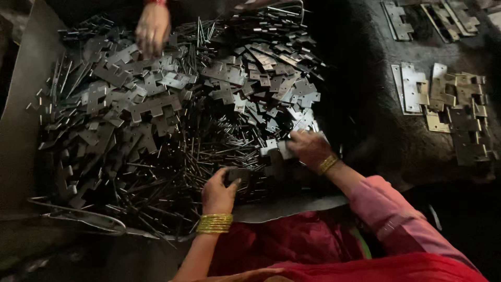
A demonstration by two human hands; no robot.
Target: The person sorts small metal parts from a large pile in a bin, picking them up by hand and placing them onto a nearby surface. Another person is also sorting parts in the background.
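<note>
Tray: a big dull grey sheet-metal tray [23, 104] is seen on the left, loaded up with pretty much everything.
Pile: a heap of dark grey notched steel hinge plates [151, 107] is spread across the tray, mixed in with thin steel pins [172, 172] lying every which way.
Other person's hand: a co-worker's hand [152, 28] is reached in from the top edge, fingers curled down onto the plates at the far side of the pile.
Left hand: the left hand [219, 193], stacked gold bangles [214, 223] at the wrist, is closed around a small dark metal piece [239, 175] at the near edge of the pile.
Right hand: the right hand [309, 147], in a pink sleeve, is laid on the pile's right side, fingers pinched on a pale steel hinge plate [279, 149].
Finished stuff: pale assembled flat hinges [443, 99] are laid out in rows on dark cloth [376, 130] at the far right, well apart from the tray.
</note>
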